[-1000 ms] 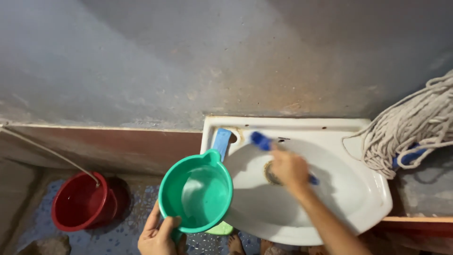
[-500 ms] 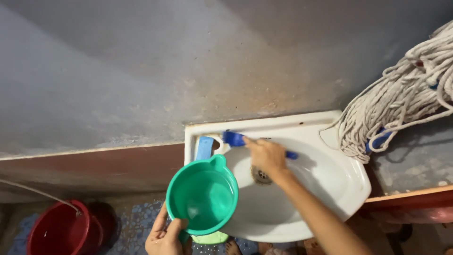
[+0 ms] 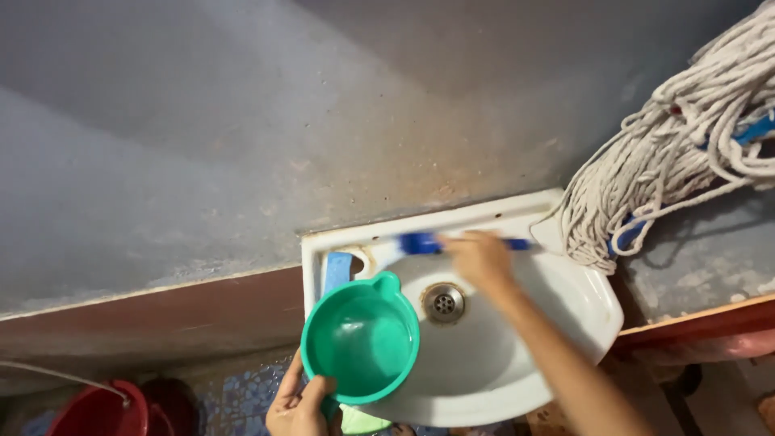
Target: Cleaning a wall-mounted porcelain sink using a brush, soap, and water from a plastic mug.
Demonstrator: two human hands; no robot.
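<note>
From the head view, the right hand is gripping a blue brush with its fingers closed round the handle, and it is working the bristle end along the far rim of the white basin, just left of centre near the stained corner. The left hand is holding a green jug by its handle at the near left edge of the basin, fingers wrapped shut, with the spout pointing toward the far side. To do this scrubbing well, the brush should be staying flat on the ledge and moving in short firm strokes — the grime looks thickest beside the light blue piece at the far left. The jug should be staying level above the bowl, close to the drain, clear of the mop strands at the right.
</note>
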